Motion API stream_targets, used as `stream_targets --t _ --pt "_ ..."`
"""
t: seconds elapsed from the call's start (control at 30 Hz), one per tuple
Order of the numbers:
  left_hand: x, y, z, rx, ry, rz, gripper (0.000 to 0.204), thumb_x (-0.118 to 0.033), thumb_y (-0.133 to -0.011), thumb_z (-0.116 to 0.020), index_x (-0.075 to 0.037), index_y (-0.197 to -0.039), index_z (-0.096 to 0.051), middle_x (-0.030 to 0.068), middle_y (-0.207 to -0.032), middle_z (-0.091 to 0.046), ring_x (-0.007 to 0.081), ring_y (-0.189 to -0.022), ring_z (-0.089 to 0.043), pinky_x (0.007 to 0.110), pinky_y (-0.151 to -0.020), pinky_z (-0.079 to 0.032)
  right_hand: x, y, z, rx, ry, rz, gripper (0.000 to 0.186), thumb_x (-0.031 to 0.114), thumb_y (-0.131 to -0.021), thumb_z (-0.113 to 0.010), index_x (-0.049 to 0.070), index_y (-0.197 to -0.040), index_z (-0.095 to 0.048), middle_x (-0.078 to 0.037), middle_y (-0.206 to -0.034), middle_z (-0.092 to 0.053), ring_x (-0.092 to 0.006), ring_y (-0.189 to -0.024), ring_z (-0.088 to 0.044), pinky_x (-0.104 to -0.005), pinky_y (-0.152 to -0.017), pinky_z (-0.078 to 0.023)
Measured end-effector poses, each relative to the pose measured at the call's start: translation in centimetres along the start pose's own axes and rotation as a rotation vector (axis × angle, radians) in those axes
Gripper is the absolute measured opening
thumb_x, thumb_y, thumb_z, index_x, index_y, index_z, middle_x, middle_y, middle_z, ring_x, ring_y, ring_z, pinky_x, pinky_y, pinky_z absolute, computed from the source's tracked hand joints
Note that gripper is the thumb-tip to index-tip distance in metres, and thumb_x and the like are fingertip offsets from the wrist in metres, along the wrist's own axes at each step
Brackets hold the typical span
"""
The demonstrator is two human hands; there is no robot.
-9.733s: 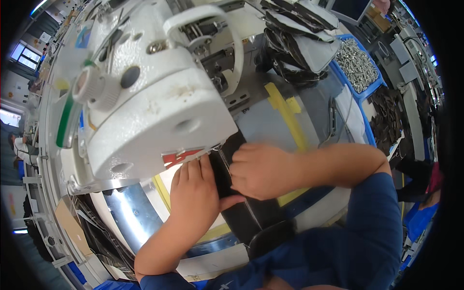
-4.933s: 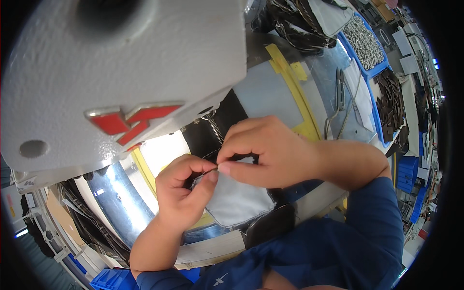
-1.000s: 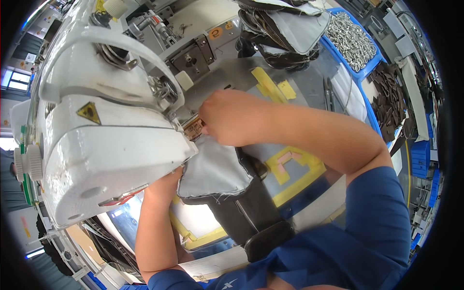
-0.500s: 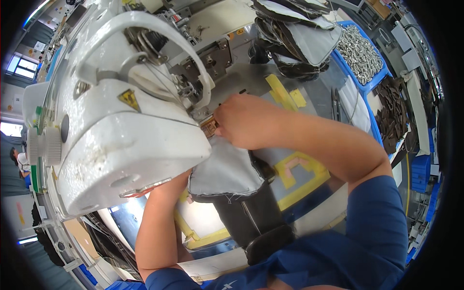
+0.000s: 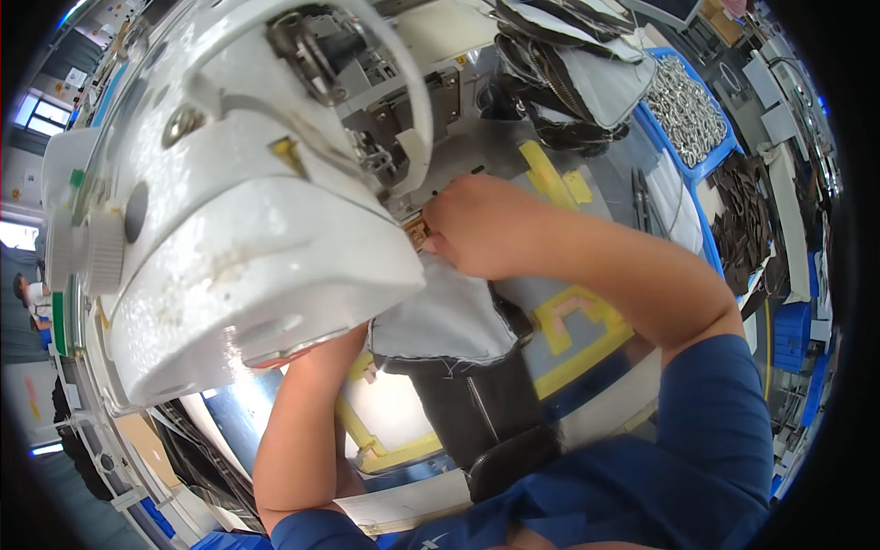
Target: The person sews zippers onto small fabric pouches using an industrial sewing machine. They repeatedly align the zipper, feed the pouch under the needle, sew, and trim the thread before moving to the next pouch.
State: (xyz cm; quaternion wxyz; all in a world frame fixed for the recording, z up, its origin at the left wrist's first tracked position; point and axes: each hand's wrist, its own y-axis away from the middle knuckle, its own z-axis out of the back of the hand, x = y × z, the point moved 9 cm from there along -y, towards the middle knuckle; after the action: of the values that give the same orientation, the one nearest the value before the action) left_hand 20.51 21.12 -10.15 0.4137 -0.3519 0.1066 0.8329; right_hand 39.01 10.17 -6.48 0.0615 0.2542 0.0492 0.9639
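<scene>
My right hand (image 5: 472,225) is closed at the working area of a white sewing machine (image 5: 247,266), fingertips curled beside a small brass-coloured plate (image 5: 417,234). What they grip is hidden. Directly below them lies a grey fabric piece (image 5: 440,321) with dark edging and loose threads, joined or laid over a black piece with a zipper (image 5: 454,412) that reaches toward my body. My left hand (image 5: 344,341) goes in under the machine head at the grey piece's left side; its fingers are out of sight.
Dark zippered pieces (image 5: 577,82) are stacked at the back right, beside a blue tray (image 5: 697,165) of silver metal parts and dark scraps (image 5: 742,220). A metal hand tool (image 5: 639,197) lies nearby. Yellow tape (image 5: 550,376) borders the work plate. A co-worker (image 5: 35,302) is at far left.
Earlier both hands pinched the grey piece in front of the machine; since then they moved up into it with the piece. In the last second the view shifted slightly; the hands barely moved.
</scene>
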Motion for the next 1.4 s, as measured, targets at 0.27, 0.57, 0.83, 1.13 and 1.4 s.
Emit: stream_targets --t 0.27,0.57,0.83,1.13,1.4 --pt "-1.1 0.6 0.2 0.095 -0.394 -0.132 0.031 -0.012 -0.090 -0.083 -0.004 -0.119 -0.076 0.0171 -0.114 -0.077 0.0365 -0.106 -0.072 0.047 -0.095 -0.055 0.9 -1.0 -0.5 -0.017 -0.031 0.045 0.026 0.019 -0.089 -0.070 -0.006 -0.083 -0.075 -0.027 -0.086 -0.073 -0.0471 -0.090 -0.073 -0.0545 -0.083 -0.058" --pt "-12.9 5.1 5.0 0.318 -0.439 -0.161 0.056 -0.023 -0.075 -0.092 0.003 -0.119 -0.069 0.0249 -0.125 -0.069 0.0435 -0.113 -0.067 0.051 -0.101 -0.052 0.2 0.0 0.6 -0.032 -0.069 0.017 0.032 0.025 -0.093 -0.068 -0.006 -0.086 -0.075 -0.027 -0.088 -0.073 -0.0480 -0.092 -0.072 -0.0550 -0.085 -0.057" --pt "-14.3 4.5 1.4 0.343 -0.084 -0.564 0.061 -0.041 -0.079 -0.090 0.001 -0.116 -0.067 0.0254 -0.133 -0.067 0.0414 -0.106 -0.070 0.044 -0.096 -0.057 1.2 0.8 0.6 -0.278 0.013 0.261 0.029 0.022 -0.094 -0.064 -0.004 -0.088 -0.073 -0.026 -0.084 -0.073 -0.0476 -0.087 -0.072 -0.0552 -0.082 -0.057" --pt "-13.6 5.1 0.1 0.422 -0.225 -0.554 0.069 -0.047 -0.085 -0.083 -0.004 -0.135 -0.067 0.0272 -0.138 -0.065 0.0380 -0.107 -0.072 0.042 -0.098 -0.057 3.2 1.1 1.3 -0.173 0.110 0.296 0.021 0.008 -0.086 -0.061 -0.001 -0.099 -0.074 -0.025 -0.095 -0.075 -0.0458 -0.092 -0.072 -0.0532 -0.082 -0.059" --pt "-12.8 5.4 0.4 0.522 -0.321 -0.486 0.062 -0.041 -0.082 -0.085 -0.001 -0.127 -0.070 0.0293 -0.136 -0.065 0.0388 -0.116 -0.071 0.043 -0.102 -0.057 4.4 0.5 1.1 -0.201 -0.072 0.173 0.043 -0.002 -0.080 -0.065 0.008 -0.120 -0.076 -0.016 -0.114 -0.076 -0.0376 -0.111 -0.071 -0.0474 -0.096 -0.056"
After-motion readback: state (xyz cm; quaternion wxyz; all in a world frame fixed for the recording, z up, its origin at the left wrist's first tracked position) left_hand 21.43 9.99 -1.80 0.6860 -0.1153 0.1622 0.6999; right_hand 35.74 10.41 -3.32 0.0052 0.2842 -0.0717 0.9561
